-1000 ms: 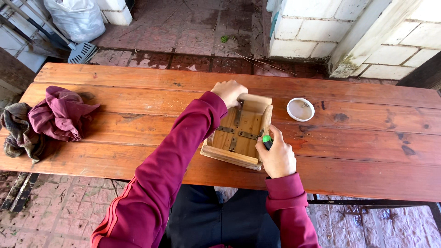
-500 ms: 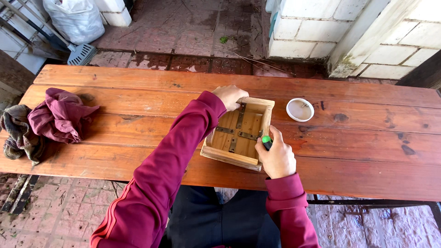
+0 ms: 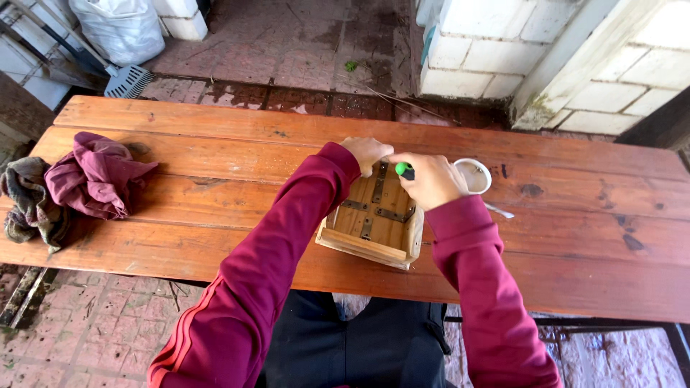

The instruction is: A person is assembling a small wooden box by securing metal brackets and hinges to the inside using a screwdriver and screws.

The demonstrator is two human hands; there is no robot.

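Table (image 3: 215, 136) carries everything. Rags (image 3: 79, 179) lie well left of hands. Wooden box (image 3: 370, 219) sits under both hands, open side up w/ metal braces showing. Left hand (image 3: 366, 152) grips far rim, prob. to steady it. Right hand (image 3: 431, 179) is closed round green-handled tool (image 3: 405, 170) pointing into box. Small cup (image 3: 476, 174) sits just right of it.

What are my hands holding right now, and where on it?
Right hand grips a green-handled tool by its handle; left hand holds the small wooden box at its far edge.

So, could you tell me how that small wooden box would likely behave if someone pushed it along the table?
The wooden box looks rigid: plank walls, metal straps across its base. Flat-bottomed and low, it would probably slide rather than tip or roll. The rough table planks may drag on it.
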